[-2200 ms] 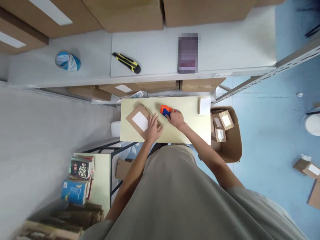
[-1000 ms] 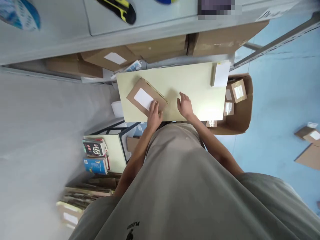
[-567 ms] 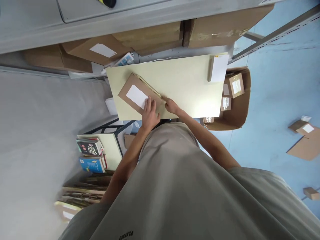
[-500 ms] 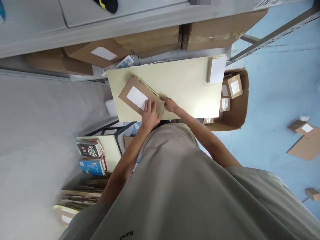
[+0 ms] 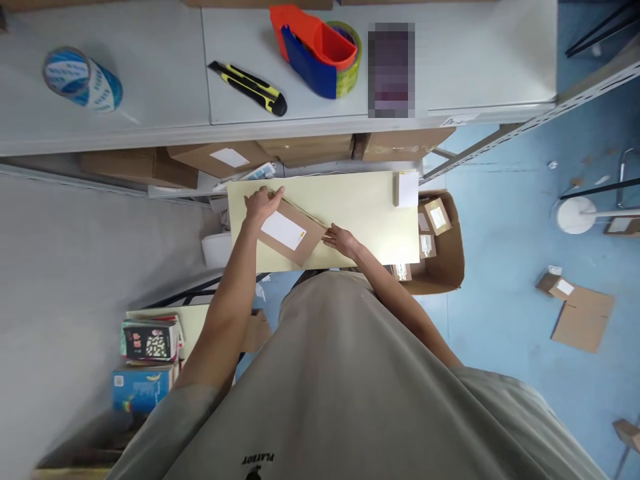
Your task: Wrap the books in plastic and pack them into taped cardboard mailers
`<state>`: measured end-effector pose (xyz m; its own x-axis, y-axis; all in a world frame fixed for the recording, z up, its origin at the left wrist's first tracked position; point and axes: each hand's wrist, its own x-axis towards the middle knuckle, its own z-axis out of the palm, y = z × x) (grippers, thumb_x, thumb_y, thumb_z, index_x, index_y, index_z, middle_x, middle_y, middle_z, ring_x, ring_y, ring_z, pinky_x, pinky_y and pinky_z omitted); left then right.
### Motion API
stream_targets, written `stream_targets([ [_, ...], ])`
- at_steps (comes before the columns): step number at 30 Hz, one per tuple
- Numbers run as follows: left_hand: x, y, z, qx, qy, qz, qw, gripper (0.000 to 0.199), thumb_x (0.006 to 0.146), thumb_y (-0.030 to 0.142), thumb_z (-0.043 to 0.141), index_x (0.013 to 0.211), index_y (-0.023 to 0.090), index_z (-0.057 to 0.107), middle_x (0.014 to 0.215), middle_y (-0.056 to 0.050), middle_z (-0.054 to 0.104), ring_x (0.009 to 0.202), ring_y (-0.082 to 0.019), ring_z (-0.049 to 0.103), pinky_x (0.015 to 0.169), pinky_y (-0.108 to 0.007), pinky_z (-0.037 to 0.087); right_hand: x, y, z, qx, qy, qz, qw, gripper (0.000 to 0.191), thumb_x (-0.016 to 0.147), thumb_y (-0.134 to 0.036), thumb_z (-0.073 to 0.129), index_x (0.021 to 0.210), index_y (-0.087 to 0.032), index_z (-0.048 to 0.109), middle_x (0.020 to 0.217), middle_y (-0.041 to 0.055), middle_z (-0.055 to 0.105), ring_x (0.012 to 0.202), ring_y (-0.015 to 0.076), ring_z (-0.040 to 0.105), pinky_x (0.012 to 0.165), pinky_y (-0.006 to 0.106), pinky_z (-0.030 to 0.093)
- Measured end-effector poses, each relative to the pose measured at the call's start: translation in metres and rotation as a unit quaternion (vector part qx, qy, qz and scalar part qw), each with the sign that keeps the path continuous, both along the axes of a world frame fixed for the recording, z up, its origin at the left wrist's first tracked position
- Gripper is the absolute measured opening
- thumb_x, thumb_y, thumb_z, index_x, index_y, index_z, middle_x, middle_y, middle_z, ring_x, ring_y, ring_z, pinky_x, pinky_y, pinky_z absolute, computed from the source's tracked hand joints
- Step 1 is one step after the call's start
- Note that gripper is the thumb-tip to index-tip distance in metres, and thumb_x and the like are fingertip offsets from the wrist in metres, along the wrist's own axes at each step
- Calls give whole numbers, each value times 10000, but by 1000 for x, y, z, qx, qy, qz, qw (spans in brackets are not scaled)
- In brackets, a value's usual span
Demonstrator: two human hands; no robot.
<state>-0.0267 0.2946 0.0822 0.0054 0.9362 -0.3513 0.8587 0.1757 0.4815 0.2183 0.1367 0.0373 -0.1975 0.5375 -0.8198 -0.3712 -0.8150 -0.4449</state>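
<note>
A flat brown cardboard package (image 5: pixel 313 241) with a white label (image 5: pixel 283 230) lies slanted on the pale yellow tabletop (image 5: pixel 365 200). My left hand (image 5: pixel 263 203) rests over its upper left corner, thumb and fingers spread apart. At the package's right corner is my right hand (image 5: pixel 341 239), its fingers extended and close together, touching the edge there. The fingertips of my right hand partly overlap that corner. A white box (image 5: pixel 407 189) stands at the table's back right corner.
On the grey shelf (image 5: pixel 480 73) lie a blue tape roll (image 5: pixel 103 90), a yellow-black cutter (image 5: pixel 250 87) and an orange-blue tape dispenser (image 5: pixel 320 53). An open carton (image 5: pixel 453 257) holding small boxes stands right of the table. Books (image 5: pixel 145 387) are stacked at lower left.
My left hand has moved from the package's lower edge to its upper left corner. My right hand's fingers have straightened at the right corner. The view now shows more of the upper shelf.
</note>
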Motion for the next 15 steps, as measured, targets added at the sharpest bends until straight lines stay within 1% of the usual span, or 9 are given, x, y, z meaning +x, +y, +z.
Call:
stream_targets([
  [2,-10,-14,5,26,-23,36,999,659,1020,759,478,1133,153,714,1092,-190,793,1094,-317,698,998,-422,485,5,-6,11,60,-19,-19,998,426,1122,-451,445,1373,-177,654,1597,145,605,1306,235,697,1206,407,521],
  [4,-21,-35,8,43,-55,57,996,649,1032,747,450,1080,165,734,1003,-143,794,997,-271,708,888,-350,503,13,-13,22,144,-71,-30,987,439,1102,-484,477,1386,-206,663,1580,108,631,1338,247,680,1211,431,512],
  [6,-27,-61,6,50,-86,61,993,609,1029,713,480,1087,176,761,947,-97,784,911,-234,708,819,-315,508,21,-21,32,223,-168,-38,960,495,1076,-558,501,1404,-226,665,1546,92,662,1385,264,646,1202,443,513],
  [8,-25,-88,-1,61,-109,63,990,542,1008,657,556,1119,178,783,945,-82,775,883,-220,711,819,-307,525,29,-28,38,271,-287,-41,918,565,1061,-634,489,1417,-230,662,1516,101,684,1402,274,629,1188,438,517],
  [10,-15,-116,-9,80,-127,70,986,484,996,579,603,1170,166,784,1045,-106,777,935,-222,726,873,-310,549,36,-32,39,282,-388,-34,877,597,1071,-662,438,1409,-221,657,1466,126,713,1338,278,669,1142,431,544],
  [12,-1,-139,-16,85,-142,74,983,442,1003,499,598,1230,158,763,1197,-140,766,1018,-227,739,939,-316,560,40,-34,33,265,-457,-14,849,581,1092,-646,388,1370,-209,651,1382,152,752,1218,279,731,1051,427,588],
  [13,6,-149,-18,75,-145,72,984,420,1011,464,585,1252,163,750,1247,-147,761,1057,-231,743,963,-319,558,42,-35,29,254,-481,4,839,562,1101,-632,372,1342,-205,646,1342,159,766,1166,278,752,1003,421,602],
  [15,16,-162,-22,34,-134,64,988,376,1028,424,558,1260,185,732,1249,-139,778,1111,-246,749,983,-324,550,42,-36,21,233,-522,54,819,521,1116,-606,350,1303,-205,625,1295,165,778,1121,279,770,952,414,606],
])
